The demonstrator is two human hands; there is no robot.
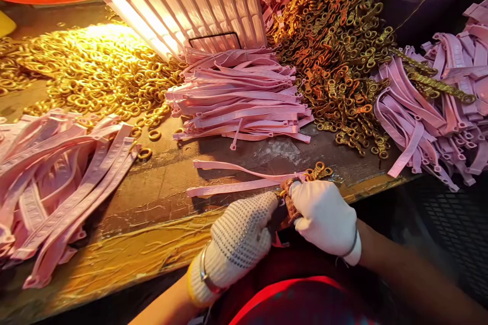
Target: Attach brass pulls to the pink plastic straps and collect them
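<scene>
Just past the table's front edge, my left hand, in a knitted glove with dark dots, is closed with its fingertips meeting my right hand. My right hand wears a white glove with brown wrapping on the fingers, which are pinched together. A bit of gold metal shows at the fingertips, and a pink strap end shows below, between the hands; the grips themselves are hidden. Beyond them, two pink straps lie on the table, their right ends meeting gold figure-eight links beside my right hand.
A stack of pink straps stands ahead against a ribbed, lit plastic basket. Gold rings are heaped left, gold links right. More pink straps lie at left and pink straps at right. A purple basin sits back right.
</scene>
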